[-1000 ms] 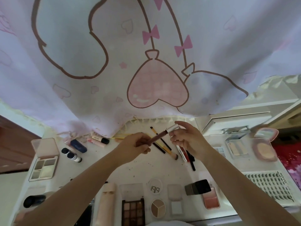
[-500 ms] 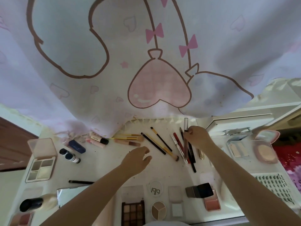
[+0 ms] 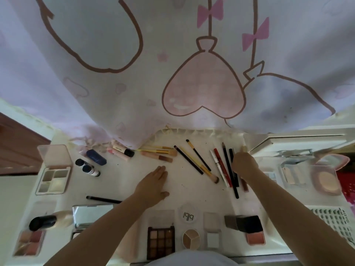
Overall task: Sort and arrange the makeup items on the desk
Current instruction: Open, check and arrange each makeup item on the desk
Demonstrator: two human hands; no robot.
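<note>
Right hand (image 3: 245, 166) is being rested on the pencil row (image 3: 228, 169) at the table (image 3: 123, 181) back right; its grip cannot be told. Left hand (image 3: 153, 186) is being laid flat, holding nothing. Pencils are judged light, stiff, roll-prone; mid-barrel pinching is being advised.

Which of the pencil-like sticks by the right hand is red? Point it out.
The red stick, second from the left in the row beside the right hand; its neighbours are silver and black.
</note>
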